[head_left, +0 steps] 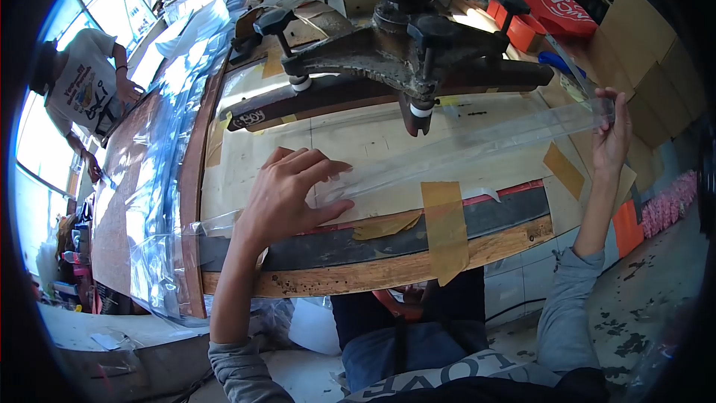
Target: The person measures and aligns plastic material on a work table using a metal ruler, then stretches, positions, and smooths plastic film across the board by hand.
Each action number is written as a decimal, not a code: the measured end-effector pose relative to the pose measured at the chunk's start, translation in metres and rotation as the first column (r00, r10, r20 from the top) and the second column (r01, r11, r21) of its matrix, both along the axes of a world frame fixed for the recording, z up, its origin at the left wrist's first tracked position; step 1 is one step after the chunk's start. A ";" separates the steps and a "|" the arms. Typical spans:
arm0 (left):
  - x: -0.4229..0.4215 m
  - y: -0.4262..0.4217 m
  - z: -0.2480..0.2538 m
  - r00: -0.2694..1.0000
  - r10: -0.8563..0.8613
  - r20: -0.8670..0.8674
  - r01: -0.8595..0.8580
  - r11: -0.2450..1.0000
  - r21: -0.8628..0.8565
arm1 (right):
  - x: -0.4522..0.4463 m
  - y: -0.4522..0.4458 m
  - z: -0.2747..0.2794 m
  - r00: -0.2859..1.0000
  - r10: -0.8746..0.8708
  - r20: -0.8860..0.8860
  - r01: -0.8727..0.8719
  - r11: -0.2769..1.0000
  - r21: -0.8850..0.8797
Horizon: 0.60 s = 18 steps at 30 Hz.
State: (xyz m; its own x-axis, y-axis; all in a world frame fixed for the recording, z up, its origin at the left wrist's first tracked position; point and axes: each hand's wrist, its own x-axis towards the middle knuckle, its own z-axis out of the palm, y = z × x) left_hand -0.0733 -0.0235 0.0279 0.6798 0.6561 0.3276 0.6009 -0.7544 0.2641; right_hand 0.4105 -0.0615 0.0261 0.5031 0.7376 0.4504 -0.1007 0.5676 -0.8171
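Observation:
A long strip of clear plastic film [492,142] stretches across the pale work board below a heavy metal press. My right hand [613,134] grips its far right end, fingers wrapped around the film and raised off the board. Over the strip's left part is my left hand [287,190], thumb and fingers apart, with the film passing between or under them. Whether those fingertips touch the film is hard to tell. Brown tape [445,231] crosses the board's front edge between my hands.
The dark press arm [388,52] with its long bar [335,97] hangs just beyond the strip. Piled clear plastic sheets [175,97] lie on the left table, where another person [89,86] stands. A red bag [552,11] and cardboard [649,60] are at the right.

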 end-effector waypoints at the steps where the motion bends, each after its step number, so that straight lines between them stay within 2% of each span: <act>1: 0.000 0.000 0.000 1.000 -0.001 0.012 0.001 1.000 0.004 | 0.001 0.001 0.000 1.000 -0.006 0.004 0.006 1.000 -0.010; 8: -0.001 0.001 0.003 0.999 -0.026 0.037 0.023 0.997 0.071 | -0.008 0.004 0.002 0.994 -0.110 -0.012 0.109 0.992 -0.063; 11: -0.004 0.005 0.000 0.998 -0.051 0.039 0.049 0.998 0.043 | -0.019 -0.001 0.006 0.974 -0.201 0.104 0.216 0.964 -0.158; 14: -0.008 0.006 0.000 0.998 -0.060 0.001 0.060 0.996 -0.060 | -0.017 0.003 0.000 0.836 -0.453 0.309 0.537 0.791 -0.293; 17: -0.011 0.007 0.004 0.998 -0.070 -0.007 0.066 0.966 -0.250 | 0.003 0.014 -0.016 0.499 -0.337 0.798 0.776 0.583 -0.239; 18: -0.009 0.004 0.011 0.999 -0.047 0.007 0.047 0.944 -0.328 | 0.004 0.014 -0.019 0.451 -0.236 0.861 0.776 0.580 -0.247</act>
